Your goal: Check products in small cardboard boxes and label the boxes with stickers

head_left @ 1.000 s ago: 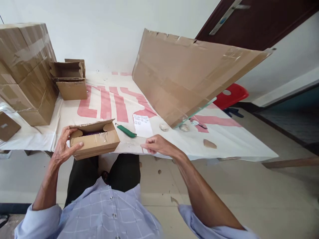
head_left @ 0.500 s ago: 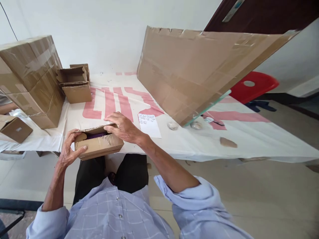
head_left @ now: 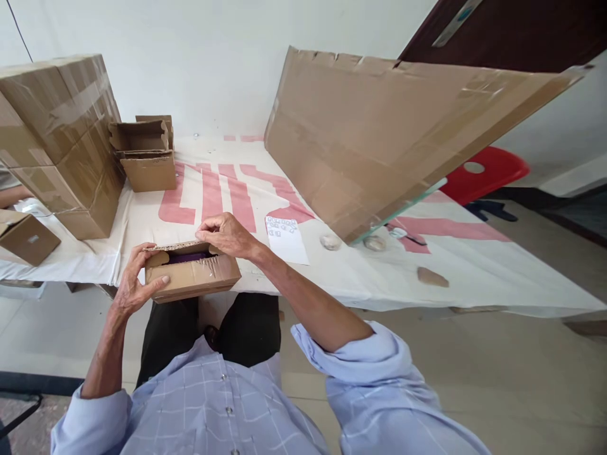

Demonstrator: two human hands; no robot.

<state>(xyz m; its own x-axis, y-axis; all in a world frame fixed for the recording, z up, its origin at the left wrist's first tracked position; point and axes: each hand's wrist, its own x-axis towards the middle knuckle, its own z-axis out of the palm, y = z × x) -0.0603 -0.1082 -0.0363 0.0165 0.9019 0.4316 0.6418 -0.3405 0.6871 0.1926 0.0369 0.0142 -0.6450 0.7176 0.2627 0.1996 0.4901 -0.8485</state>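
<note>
A small cardboard box (head_left: 193, 278) rests at the table's front edge with its top partly open. Something purple (head_left: 187, 258) shows in the gap; most of it is hidden inside. My left hand (head_left: 135, 281) grips the box's left end, thumb on the front face and fingers behind. At the back rim near the right end, my right hand (head_left: 227, 235) has thumb and forefinger pinched together on the edge of the raised cardboard flap (head_left: 177, 245). To the right of that hand lies a white paper sheet (head_left: 287, 241) with rows of small stickers or marks.
Taped cartons (head_left: 71, 145) are stacked at left, beside open small boxes (head_left: 148, 170). A large cardboard panel (head_left: 379, 139) leans at right, with clear tape rolls (head_left: 331, 242) and a brown scrap (head_left: 432, 277) nearby. Another person's arm (head_left: 14, 196) shows at far left, near a box (head_left: 29, 239).
My right hand's fingers have drawn from spread over the box opening into a pinch at its back edge. The left hand keeps its hold. The view has shifted slightly.
</note>
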